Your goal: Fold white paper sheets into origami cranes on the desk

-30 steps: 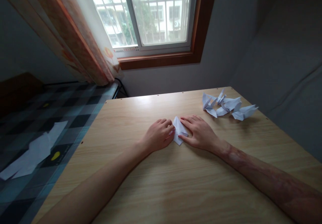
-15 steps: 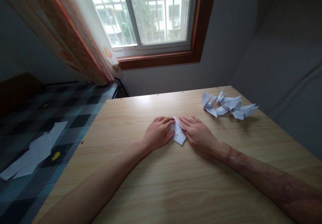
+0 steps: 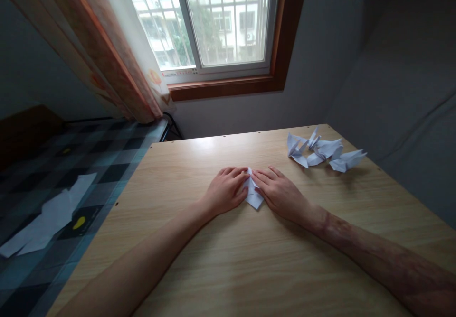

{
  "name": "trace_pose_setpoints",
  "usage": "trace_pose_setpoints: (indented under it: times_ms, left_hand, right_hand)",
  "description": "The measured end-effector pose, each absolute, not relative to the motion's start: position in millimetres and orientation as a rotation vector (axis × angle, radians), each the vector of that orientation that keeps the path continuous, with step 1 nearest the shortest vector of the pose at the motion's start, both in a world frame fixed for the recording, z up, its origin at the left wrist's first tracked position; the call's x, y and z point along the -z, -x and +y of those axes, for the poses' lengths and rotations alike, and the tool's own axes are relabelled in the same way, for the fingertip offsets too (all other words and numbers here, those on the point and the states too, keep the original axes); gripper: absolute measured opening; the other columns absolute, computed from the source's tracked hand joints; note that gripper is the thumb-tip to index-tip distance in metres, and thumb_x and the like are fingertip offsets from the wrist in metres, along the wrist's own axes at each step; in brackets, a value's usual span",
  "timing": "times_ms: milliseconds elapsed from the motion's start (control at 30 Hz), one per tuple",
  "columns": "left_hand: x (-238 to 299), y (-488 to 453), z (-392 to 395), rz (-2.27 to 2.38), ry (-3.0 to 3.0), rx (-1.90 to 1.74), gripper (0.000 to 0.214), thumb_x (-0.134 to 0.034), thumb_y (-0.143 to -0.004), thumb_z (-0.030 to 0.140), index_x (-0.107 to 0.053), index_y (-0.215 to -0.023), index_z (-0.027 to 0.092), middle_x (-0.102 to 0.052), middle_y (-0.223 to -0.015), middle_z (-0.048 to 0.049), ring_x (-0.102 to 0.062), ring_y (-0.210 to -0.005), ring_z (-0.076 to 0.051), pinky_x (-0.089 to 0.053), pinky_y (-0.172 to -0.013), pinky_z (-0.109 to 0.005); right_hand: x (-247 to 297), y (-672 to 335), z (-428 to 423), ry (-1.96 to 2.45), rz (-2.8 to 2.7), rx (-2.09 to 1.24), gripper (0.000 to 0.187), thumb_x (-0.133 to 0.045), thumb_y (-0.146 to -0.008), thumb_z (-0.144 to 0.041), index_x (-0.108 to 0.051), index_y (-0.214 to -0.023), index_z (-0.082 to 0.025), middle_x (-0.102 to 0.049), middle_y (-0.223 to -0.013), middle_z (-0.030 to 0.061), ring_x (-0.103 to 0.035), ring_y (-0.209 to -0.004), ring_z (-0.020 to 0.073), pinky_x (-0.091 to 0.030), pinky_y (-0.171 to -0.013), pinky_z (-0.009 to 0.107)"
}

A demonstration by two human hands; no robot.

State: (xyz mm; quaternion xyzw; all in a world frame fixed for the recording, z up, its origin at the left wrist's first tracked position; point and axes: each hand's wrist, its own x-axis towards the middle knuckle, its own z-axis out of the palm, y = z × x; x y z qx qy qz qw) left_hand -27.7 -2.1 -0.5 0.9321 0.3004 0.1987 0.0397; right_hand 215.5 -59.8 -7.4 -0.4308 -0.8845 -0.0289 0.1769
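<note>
A small piece of folded white paper [image 3: 255,200] lies on the table between my hands, its pointed lower end toward me. My left hand [image 3: 228,190] holds its left edge, with bent fingertips near the top and the thumb lower down. From the other side, my right hand [image 3: 281,191] rests on the paper's right flap, fingers stretched out and fairly flat. Those fingers cover much of the paper's upper right part. Creases show on the part left uncovered.
Several folded white paper cranes [image 3: 322,151] stand at the table's far right. Loose white sheets [image 3: 53,212] lie on the checked bed cover [image 3: 103,160] to the left. The wooden table [image 3: 228,269] reaches toward a window [image 3: 228,23] with a curtain [image 3: 117,65] beside it.
My right fingers have moved slightly left over the paper, covering more of its right flap. My left hand stays in place on the paper; the view has tilted slightly.
</note>
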Motion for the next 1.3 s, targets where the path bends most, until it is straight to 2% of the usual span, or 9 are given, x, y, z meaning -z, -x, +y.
trace_pose_setpoints:
  times_ms: [300, 433, 700, 867, 1300]
  left_hand:
    - [-0.4, 27.1, -1.9, 0.918, -2.823, -0.676, 0.03, -0.068, -0.098, 0.029, -0.069, -0.128, 0.023, -0.075, -0.144, -0.0092, -0.071, -0.124, -0.03, -0.054, -0.112, -0.052]
    - [-4.2, 26.0, -3.3, 1.045, -2.761, -0.669, 0.041, -0.073, -0.095, 0.033, -0.066, -0.134, 0.023, -0.074, -0.142, -0.0117, -0.069, -0.129, -0.033, -0.053, -0.115, -0.052]
    - [-3.4, 28.9, 2.2, 1.032, -2.603, -0.719, 0.033, -0.064, -0.105, 0.038, -0.073, -0.134, 0.023, -0.072, -0.144, -0.0124, -0.067, -0.13, -0.031, -0.054, -0.116, -0.052]
    - [2.2, 32.1, 8.3, 0.969, -2.53, -0.768, 0.035, -0.069, -0.102, 0.036, -0.076, -0.134, 0.024, -0.073, -0.144, -0.0122, -0.069, -0.129, -0.031, -0.055, -0.116, -0.052]
    - [7.7, 33.7, 13.3, 0.929, -2.497, -0.777, 0.038, -0.073, -0.101, 0.034, -0.078, -0.137, 0.026, -0.074, -0.144, -0.0109, -0.07, -0.128, -0.03, -0.055, -0.115, -0.052]
  right_hand:
    - [10.8, -217.4, -56.8, 1.222, -2.482, 0.007, 0.052, -0.048, -0.113, -0.022, -0.053, -0.165, -0.019, -0.061, -0.163, 0.0152, -0.057, -0.149, 0.0315, -0.042, -0.129, 0.056]
    - [10.9, -217.3, -56.6, 1.201, -2.475, 0.002, 0.055, -0.05, -0.112, -0.02, -0.05, -0.167, -0.019, -0.062, -0.162, 0.0153, -0.058, -0.149, 0.0317, -0.043, -0.127, 0.057]
    - [10.7, -217.5, -56.2, 1.187, -2.429, -0.044, 0.057, -0.052, -0.112, -0.024, -0.047, -0.169, -0.021, -0.063, -0.162, 0.0148, -0.059, -0.147, 0.0317, -0.043, -0.127, 0.057]
    - [11.2, -218.8, -55.4, 1.169, -2.429, -0.082, 0.057, -0.052, -0.114, -0.027, -0.045, -0.17, -0.022, -0.061, -0.164, 0.0132, -0.058, -0.149, 0.0309, -0.042, -0.127, 0.056]
    - [10.0, -217.7, -57.7, 1.198, -2.489, -0.023, 0.053, -0.052, -0.114, -0.025, -0.052, -0.166, -0.018, -0.058, -0.167, 0.0132, -0.056, -0.152, 0.0326, -0.039, -0.13, 0.06]
